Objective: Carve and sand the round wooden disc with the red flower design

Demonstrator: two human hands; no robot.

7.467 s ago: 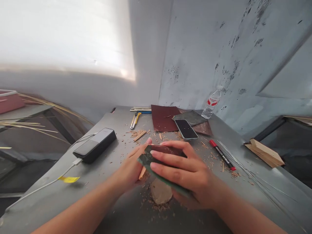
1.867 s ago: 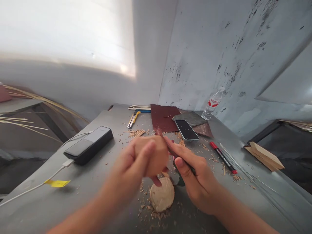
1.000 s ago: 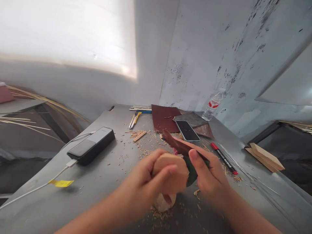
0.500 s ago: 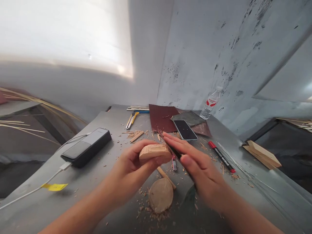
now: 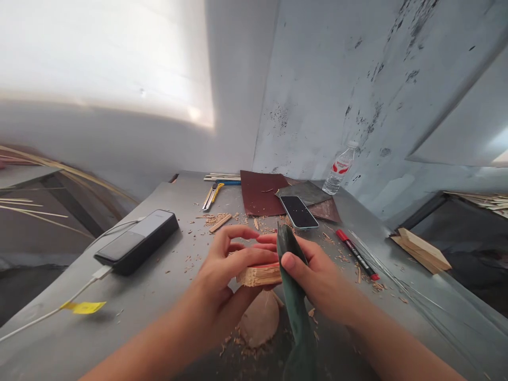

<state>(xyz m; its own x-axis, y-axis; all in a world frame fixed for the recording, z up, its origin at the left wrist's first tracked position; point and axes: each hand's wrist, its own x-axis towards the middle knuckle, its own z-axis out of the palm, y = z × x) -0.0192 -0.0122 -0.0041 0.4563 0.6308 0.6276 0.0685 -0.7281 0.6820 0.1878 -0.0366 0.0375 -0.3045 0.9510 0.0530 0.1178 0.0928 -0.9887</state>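
My left hand grips a pale wooden block above the grey metal table, fingers curled over its top. My right hand pinches a dark green sheet of sandpaper held on edge against the block's right end. A round wooden disc lies on the table just under the block, ringed by wood shavings.
A black power bank with a white cable sits left. Farther back lie a phone, maroon sandpaper sheets, a yellow utility knife, a water bottle and a red marker. Wood offcuts rest at right.
My left hand turned the block and lowered it toward the disc. My right hand swung the sandpaper upright against the block's end; 7.5 s ago both hands pressed the sandpaper flat.
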